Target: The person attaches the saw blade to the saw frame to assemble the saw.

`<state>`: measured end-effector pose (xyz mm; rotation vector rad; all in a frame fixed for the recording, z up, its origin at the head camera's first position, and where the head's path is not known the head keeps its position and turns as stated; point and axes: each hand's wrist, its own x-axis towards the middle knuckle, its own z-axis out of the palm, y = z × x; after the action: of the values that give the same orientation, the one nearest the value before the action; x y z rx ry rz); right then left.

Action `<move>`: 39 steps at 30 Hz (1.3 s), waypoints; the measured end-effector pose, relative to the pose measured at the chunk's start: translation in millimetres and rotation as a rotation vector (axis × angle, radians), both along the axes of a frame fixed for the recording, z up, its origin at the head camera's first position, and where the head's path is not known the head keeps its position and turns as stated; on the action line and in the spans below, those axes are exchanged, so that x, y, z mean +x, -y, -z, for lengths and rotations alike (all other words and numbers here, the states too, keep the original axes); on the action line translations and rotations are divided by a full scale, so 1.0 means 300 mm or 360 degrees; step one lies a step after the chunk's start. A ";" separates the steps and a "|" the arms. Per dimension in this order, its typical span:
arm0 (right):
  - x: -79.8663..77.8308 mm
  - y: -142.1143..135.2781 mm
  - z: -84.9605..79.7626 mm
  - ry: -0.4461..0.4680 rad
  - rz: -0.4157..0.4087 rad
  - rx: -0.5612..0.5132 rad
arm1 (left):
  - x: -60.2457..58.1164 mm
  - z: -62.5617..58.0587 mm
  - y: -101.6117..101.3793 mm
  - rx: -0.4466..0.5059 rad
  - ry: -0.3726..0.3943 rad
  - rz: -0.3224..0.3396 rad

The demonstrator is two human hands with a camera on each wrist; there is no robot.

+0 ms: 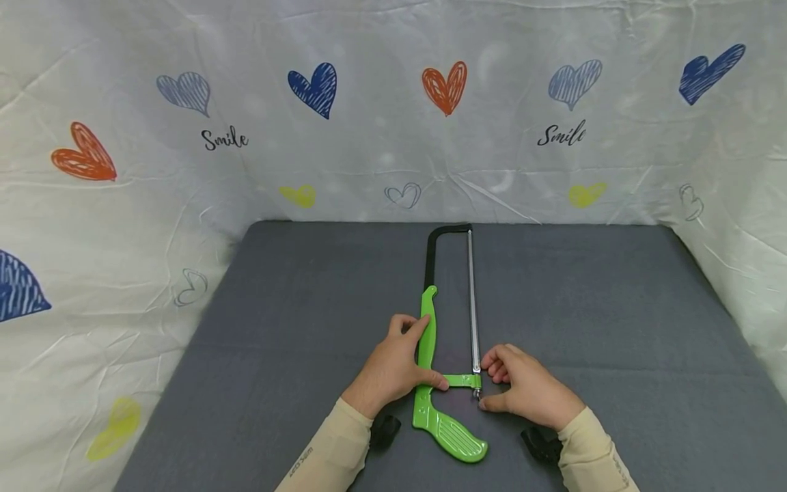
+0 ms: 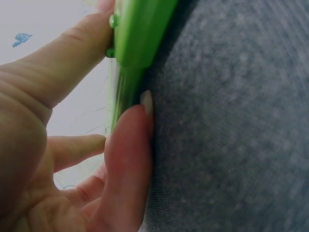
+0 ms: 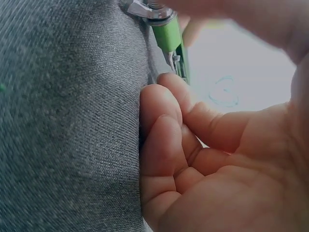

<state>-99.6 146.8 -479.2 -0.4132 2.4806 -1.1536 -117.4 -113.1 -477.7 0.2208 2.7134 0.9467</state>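
A hacksaw (image 1: 428,342) with a green handle lies on the grey cloth, its black front bow (image 1: 432,256) pointing away from me. A grey blade (image 1: 473,301) runs down its right side to a green crosspiece (image 1: 462,380). Below that sits a metal wing nut (image 1: 476,393). My left hand (image 1: 399,365) holds the green frame, thumb by the crosspiece. In the left wrist view, fingers (image 2: 128,164) lie against the frame. Beside the wing nut is my right hand (image 1: 529,386), thumb close to it; its loosely curled fingers (image 3: 161,111) rest near the blade's end.
Grey cloth (image 1: 307,294) covers the table. A pale sheet with printed hearts (image 1: 381,150) rises behind the far edge and along both sides. Dark wrist-worn devices (image 1: 541,444) sit under both forearms.
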 end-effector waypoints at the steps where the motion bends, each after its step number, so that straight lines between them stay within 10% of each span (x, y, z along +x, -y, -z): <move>1: 0.001 -0.001 0.000 0.0005 -0.0001 0.0008 | 0.000 0.000 0.000 -0.0001 -0.0001 0.0001; 39: 0.015 -0.002 0.007 -0.0201 -0.0063 -0.0017 | 0.000 0.003 0.005 0.0003 0.0001 0.0012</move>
<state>-95.1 147.6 -481.2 -0.5517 2.5621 -1.1590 -117.2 -114.7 -478.5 0.2311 2.7091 0.9470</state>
